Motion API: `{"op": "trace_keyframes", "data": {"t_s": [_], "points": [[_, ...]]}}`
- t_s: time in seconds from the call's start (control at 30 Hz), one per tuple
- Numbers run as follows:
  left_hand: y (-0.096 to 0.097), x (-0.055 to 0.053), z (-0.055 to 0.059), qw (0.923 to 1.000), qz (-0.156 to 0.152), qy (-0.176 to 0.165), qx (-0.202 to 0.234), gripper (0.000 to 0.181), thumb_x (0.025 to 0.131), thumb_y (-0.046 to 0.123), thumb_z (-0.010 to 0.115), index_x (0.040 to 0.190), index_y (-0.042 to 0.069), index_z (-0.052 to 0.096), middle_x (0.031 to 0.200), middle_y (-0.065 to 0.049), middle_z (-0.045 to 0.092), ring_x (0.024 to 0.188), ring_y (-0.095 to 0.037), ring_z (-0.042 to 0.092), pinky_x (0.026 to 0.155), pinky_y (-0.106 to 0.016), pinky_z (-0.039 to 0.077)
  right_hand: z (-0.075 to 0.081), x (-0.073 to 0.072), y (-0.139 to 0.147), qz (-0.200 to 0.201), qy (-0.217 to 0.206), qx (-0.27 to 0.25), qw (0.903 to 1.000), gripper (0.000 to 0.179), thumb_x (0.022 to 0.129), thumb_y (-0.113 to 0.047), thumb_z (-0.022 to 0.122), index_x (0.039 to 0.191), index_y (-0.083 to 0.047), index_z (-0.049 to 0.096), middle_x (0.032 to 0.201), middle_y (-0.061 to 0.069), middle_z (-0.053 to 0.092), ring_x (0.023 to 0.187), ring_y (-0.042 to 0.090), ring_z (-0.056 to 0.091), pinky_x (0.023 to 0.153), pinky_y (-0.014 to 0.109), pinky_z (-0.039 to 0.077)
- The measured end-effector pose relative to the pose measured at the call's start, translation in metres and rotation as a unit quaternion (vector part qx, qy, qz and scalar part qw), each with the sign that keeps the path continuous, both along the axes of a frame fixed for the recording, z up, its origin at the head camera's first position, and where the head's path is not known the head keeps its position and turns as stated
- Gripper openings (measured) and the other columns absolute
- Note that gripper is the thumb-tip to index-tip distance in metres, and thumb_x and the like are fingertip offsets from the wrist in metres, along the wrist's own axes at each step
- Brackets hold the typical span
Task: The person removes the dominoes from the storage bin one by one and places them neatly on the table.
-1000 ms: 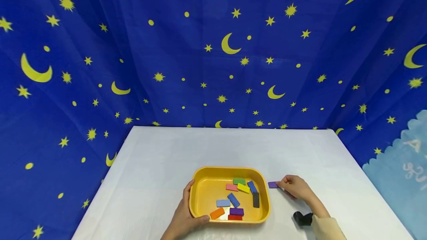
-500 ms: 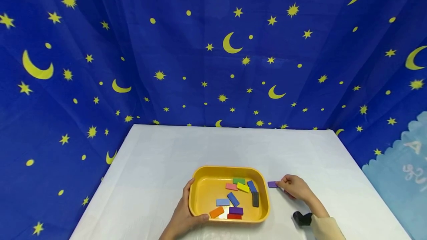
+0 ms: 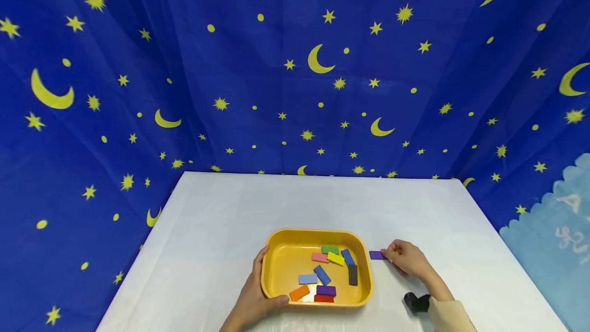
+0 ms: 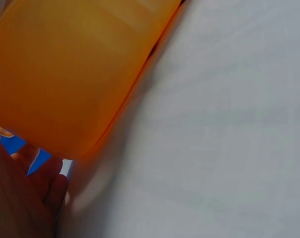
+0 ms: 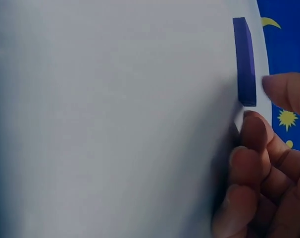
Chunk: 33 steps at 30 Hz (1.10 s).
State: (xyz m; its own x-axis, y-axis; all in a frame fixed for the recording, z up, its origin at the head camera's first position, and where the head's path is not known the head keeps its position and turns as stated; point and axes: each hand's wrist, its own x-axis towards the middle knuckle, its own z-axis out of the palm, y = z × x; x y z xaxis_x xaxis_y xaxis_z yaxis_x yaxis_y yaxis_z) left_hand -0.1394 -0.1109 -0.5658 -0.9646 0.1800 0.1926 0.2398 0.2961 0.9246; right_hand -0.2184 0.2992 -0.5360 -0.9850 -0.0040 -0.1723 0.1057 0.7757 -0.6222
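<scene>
Your left hand (image 3: 256,290) is gripping the yellow tray (image 3: 282,265); beyond its three o'clock, your right hand (image 3: 408,258), fingers narrowly parted, is hovering by a purple block (image 3: 375,255). Probably light and stiff, it's inviting a long-edge pinch.

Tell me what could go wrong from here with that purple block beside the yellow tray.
The purple block could skid or slip: in the right wrist view, the thumb of the right hand stands apart from it, so no firm pinch shows. Pushed sideways, it might bump the yellow tray, whose wall is close. The left hand grips the tray at one corner, so a tug might shift the scattered blocks inside.
</scene>
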Motion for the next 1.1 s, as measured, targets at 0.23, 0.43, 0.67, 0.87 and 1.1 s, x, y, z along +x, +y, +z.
{"op": "trace_keyframes", "data": {"t_s": [0.23,0.43,0.67,0.87,1.1], "points": [[-0.001,-0.001,0.001,0.9999,-0.007,0.011,0.002,0.114,0.063,0.034,0.085,0.151,0.025,0.014,0.133,-0.015,0.047,0.104,-0.023,0.054,0.082,-0.035,0.045,-0.003,0.000,0.000,-0.013,-0.007,-0.005,0.9999,0.036,0.090,-0.045,0.061,0.081,-0.010,0.056,0.054,0.001,0.048,0.043,0.014,0.042,0.045,0.028,0.034],[-0.002,0.000,0.001,0.9999,-0.004,0.010,-0.003,0.114,0.063,0.032,0.085,0.151,0.025,0.014,0.134,-0.015,0.046,0.105,-0.023,0.054,0.080,-0.035,0.045,0.002,-0.003,-0.006,-0.018,0.011,0.023,0.9995,0.039,0.095,-0.046,0.052,0.085,-0.009,0.056,0.058,0.001,0.047,0.049,0.016,0.043,0.049,0.030,0.035],[-0.001,0.001,-0.001,1.0000,-0.007,-0.003,-0.004,0.114,0.064,0.032,0.086,0.152,0.028,0.012,0.135,-0.014,0.046,0.106,-0.023,0.054,0.081,-0.035,0.045,0.034,-0.011,-0.033,-0.034,0.071,0.095,0.9924,0.042,0.097,-0.045,0.047,0.099,-0.004,0.057,0.064,0.002,0.051,0.054,0.018,0.046,0.049,0.032,0.034],[-0.001,0.000,-0.001,1.0000,-0.004,-0.001,-0.003,0.114,0.063,0.031,0.086,0.151,0.028,0.013,0.136,-0.015,0.045,0.107,-0.024,0.053,0.082,-0.036,0.045,0.080,-0.022,-0.075,0.078,0.106,0.079,0.9881,0.028,0.094,-0.034,0.058,0.096,-0.007,0.062,0.066,-0.001,0.051,0.054,0.016,0.045,0.050,0.031,0.036],[0.001,-0.002,0.000,0.9999,0.003,-0.003,-0.012,0.115,0.062,0.035,0.086,0.151,0.030,0.014,0.142,-0.013,0.040,0.115,-0.025,0.049,0.088,-0.040,0.042,0.107,-0.030,-0.124,0.232,0.064,0.100,0.9655,0.020,0.091,-0.034,0.064,0.082,-0.015,0.063,0.063,-0.006,0.052,0.056,0.012,0.045,0.053,0.028,0.037]]}}
